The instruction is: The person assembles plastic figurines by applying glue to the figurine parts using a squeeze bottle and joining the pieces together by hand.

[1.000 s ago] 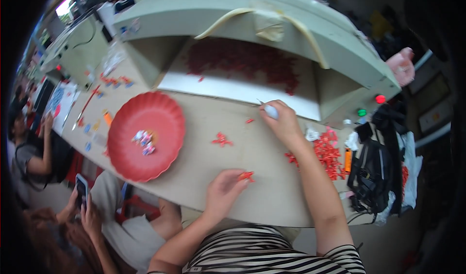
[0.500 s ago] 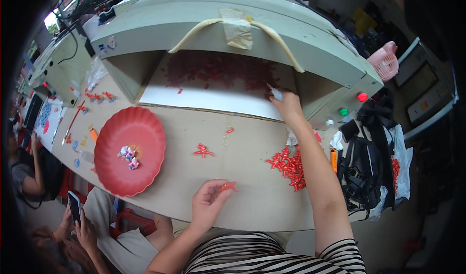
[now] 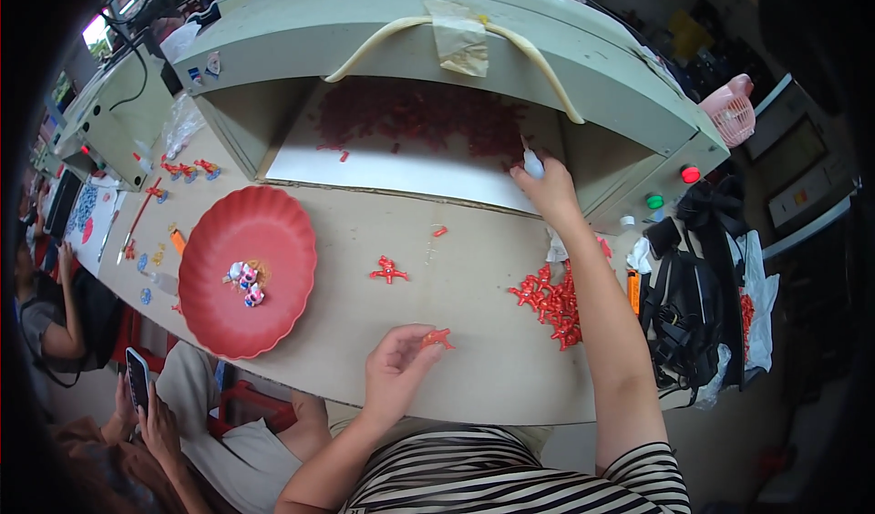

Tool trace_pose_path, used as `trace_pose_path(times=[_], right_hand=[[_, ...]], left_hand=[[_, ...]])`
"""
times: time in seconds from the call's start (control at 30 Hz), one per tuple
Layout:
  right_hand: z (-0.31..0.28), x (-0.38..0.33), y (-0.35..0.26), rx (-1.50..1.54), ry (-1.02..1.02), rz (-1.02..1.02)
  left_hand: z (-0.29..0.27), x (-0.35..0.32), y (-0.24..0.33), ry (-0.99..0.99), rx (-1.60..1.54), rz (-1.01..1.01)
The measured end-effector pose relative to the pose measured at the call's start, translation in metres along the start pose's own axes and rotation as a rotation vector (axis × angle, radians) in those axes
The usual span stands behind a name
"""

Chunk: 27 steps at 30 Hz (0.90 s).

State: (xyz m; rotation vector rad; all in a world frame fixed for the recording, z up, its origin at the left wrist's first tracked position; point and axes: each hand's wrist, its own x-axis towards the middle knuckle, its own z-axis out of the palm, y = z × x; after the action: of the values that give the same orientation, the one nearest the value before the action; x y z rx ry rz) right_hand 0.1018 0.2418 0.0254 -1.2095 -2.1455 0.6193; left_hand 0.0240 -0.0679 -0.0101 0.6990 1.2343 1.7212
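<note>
My left hand (image 3: 397, 365) rests near the table's front edge and pinches a small red plastic piece (image 3: 437, 338) between its fingertips. My right hand (image 3: 545, 186) reaches far forward to the mouth of the pale green machine (image 3: 437, 49) and grips a small white bottle-like tool (image 3: 532, 161) with its tip at the mass of red pieces (image 3: 419, 118) on the white belt. A single red piece (image 3: 388, 270) lies mid-table. A heap of red pieces (image 3: 550, 297) lies under my right forearm.
A red scalloped plate (image 3: 244, 282) with a few small pink and white figures sits at the left. A black bag (image 3: 684, 304) hangs at the table's right end. A person with a phone (image 3: 137, 379) sits at lower left. Another red bit (image 3: 439, 231) lies near the belt.
My right hand has moved forward from the table onto the machine's belt with the white tool. My left hand stays at the front edge holding the red piece.
</note>
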Motion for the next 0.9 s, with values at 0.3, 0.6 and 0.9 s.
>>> trace_pose_path(times=[0.3,0.6,0.9], right_hand=[[-0.048,-0.091,-0.044,1.202,-0.383,0.435],[-0.051,-0.133,-0.033,1.592,-0.456,0.491],[-0.051,-0.136,-0.027,1.505,-0.429,0.582]], left_hand=[[0.006,0.008,0.006,0.02,0.042,0.007],[0.047,0.073,0.032,-0.183,0.049,0.115],[0.041,0.08,0.007,-0.147,0.178,0.116]])
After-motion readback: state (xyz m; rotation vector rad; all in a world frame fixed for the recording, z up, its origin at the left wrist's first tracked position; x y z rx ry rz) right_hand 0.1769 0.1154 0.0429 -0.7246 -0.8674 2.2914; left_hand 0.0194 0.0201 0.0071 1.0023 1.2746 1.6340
